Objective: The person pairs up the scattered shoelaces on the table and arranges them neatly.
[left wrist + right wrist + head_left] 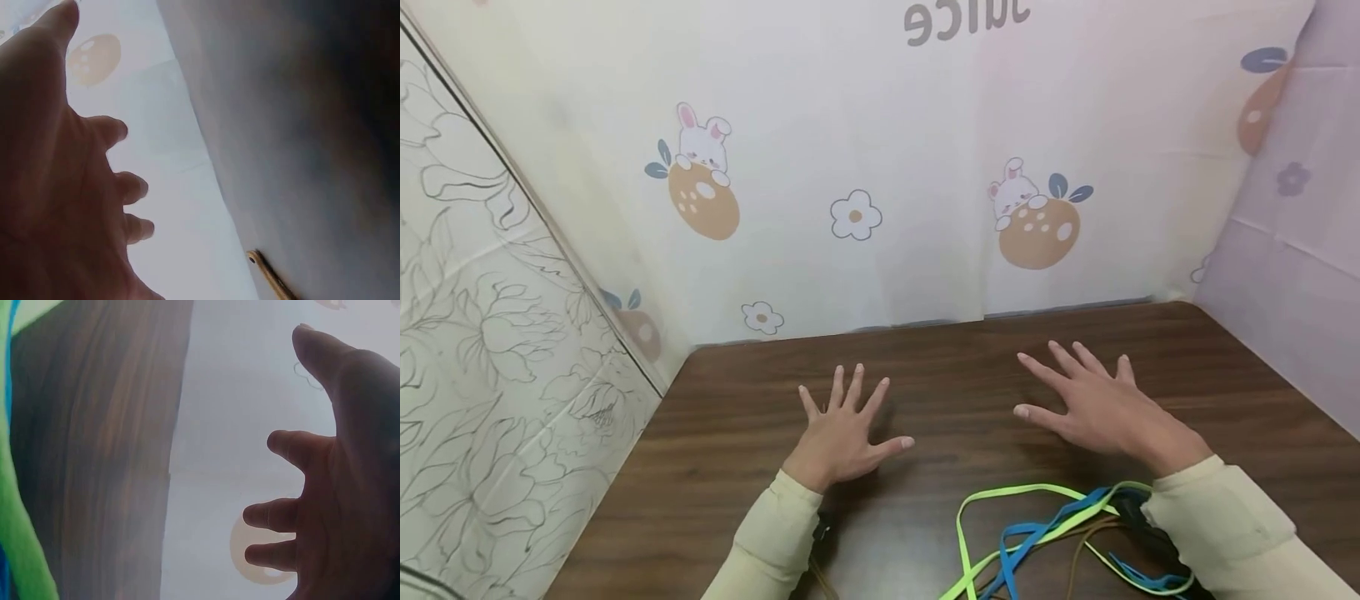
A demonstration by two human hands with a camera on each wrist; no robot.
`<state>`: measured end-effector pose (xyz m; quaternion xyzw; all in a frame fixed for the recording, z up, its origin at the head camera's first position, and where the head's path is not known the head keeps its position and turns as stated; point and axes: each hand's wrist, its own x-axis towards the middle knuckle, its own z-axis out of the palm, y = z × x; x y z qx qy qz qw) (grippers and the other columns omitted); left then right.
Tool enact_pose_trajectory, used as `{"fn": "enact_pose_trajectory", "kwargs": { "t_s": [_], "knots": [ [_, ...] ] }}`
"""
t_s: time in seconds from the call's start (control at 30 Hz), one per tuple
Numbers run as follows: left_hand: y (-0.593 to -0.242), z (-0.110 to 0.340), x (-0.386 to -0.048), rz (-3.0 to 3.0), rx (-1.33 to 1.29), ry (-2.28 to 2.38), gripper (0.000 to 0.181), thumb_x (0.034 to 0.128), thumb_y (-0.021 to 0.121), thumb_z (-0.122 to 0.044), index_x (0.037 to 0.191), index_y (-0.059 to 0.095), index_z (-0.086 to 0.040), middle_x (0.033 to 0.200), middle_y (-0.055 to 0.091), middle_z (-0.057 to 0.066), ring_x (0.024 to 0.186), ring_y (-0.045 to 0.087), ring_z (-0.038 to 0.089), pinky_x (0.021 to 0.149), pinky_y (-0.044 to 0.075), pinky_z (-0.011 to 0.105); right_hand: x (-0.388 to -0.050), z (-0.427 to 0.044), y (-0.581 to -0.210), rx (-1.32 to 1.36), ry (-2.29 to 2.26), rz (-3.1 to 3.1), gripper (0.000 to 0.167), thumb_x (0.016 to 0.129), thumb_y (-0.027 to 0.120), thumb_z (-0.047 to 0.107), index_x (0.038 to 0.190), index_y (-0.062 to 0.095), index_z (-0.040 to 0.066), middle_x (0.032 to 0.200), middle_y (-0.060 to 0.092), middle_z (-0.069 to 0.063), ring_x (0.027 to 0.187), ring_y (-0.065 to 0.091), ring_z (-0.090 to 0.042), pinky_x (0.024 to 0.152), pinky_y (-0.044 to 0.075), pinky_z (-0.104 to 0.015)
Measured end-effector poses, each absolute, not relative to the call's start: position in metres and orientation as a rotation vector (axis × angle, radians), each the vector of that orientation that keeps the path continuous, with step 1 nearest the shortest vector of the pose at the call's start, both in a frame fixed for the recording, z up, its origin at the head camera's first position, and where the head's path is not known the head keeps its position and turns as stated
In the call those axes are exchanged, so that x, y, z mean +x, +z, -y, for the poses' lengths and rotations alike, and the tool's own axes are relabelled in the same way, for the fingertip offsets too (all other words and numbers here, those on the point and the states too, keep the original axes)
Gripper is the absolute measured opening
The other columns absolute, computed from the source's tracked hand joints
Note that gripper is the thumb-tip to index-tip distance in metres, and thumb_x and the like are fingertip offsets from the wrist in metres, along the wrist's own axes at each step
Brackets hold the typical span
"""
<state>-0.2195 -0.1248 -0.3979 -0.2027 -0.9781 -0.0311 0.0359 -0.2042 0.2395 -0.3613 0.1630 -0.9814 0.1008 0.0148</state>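
Note:
Both hands are held over a dark wood table with fingers spread and nothing in them. My left hand [838, 442] is left of the middle, palm down. My right hand [1105, 408] is on the right, its thumb pointing left. Below it lies a loose tangle of flat laces, one yellow-green [1015, 491] and one blue [1022, 529], with a thin brown cord [1072, 562]. The right sleeve hides part of the tangle. In the right wrist view a green lace [22, 544] runs down the left edge. The left wrist view shows a tan strip [270, 275] with a dark hole at its end.
The table [745, 400] meets a pale wall covering [925, 275] printed with rabbits and flowers. A lilac covering [1300, 275] stands at the right, a flower-patterned panel [497, 350] at the left. A small dark object [823, 529] shows beside the left sleeve.

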Motion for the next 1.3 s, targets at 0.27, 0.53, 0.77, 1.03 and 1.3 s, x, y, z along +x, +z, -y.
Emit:
{"fn": "enact_pose_trajectory", "kwargs": {
  "t_s": [0.27, 0.53, 0.77, 1.03, 1.3],
  "knots": [
    [-0.390, 0.135, -0.217, 2.984, -0.592, -0.109, 0.094, 0.0862, 0.032, -0.087, 0.161, 0.018, -0.031, 0.167, 0.007, 0.010, 0.152, -0.002, 0.035, 0.102, 0.001, 0.082, -0.203, -0.236, -0.362, 0.533, 0.345, 3.031, 0.084, 0.094, 0.043, 0.074, 0.161, 0.023, 0.027, 0.162, 0.020, -0.024, 0.146, 0.014, -0.052, 0.098, -0.001, -0.084],
    [-0.390, 0.124, -0.218, 2.960, -0.761, -0.155, 0.087, 0.0908, 0.036, -0.080, 0.158, 0.033, -0.024, 0.166, 0.013, 0.012, 0.152, 0.007, 0.035, 0.105, -0.001, 0.080, -0.204, -0.234, -0.351, 0.577, 0.349, 2.959, 0.079, 0.097, 0.046, 0.067, 0.156, 0.038, 0.015, 0.157, 0.032, -0.025, 0.143, 0.026, -0.048, 0.104, 0.012, -0.079],
    [-0.392, 0.120, -0.210, 2.909, -0.855, -0.123, 0.077, 0.0968, 0.041, -0.070, 0.153, 0.044, -0.018, 0.163, 0.023, 0.015, 0.151, 0.015, 0.035, 0.107, 0.010, 0.078, -0.195, -0.227, -0.351, 0.683, 0.320, 2.925, 0.077, 0.095, 0.051, 0.067, 0.146, 0.053, 0.010, 0.149, 0.045, -0.024, 0.134, 0.044, -0.046, 0.104, 0.031, -0.070],
    [-0.392, 0.119, -0.204, 2.897, -0.929, -0.130, 0.064, 0.1001, 0.048, -0.059, 0.147, 0.052, -0.015, 0.159, 0.033, 0.016, 0.147, 0.027, 0.037, 0.106, 0.017, 0.076, -0.181, -0.214, -0.348, 0.725, 0.373, 2.990, 0.064, 0.096, 0.061, 0.054, 0.143, 0.056, 0.012, 0.145, 0.051, -0.020, 0.122, 0.057, -0.042, 0.094, 0.046, -0.062],
    [-0.388, 0.116, -0.202, 2.949, -1.020, -0.134, 0.051, 0.1007, 0.055, -0.049, 0.139, 0.058, -0.015, 0.154, 0.043, 0.014, 0.142, 0.038, 0.034, 0.108, 0.024, 0.071, -0.174, -0.199, -0.349, 0.862, 0.416, 3.070, 0.053, 0.096, 0.064, 0.047, 0.139, 0.060, 0.015, 0.131, 0.063, -0.006, 0.110, 0.065, -0.026, 0.086, 0.053, -0.051]
  ]
}}
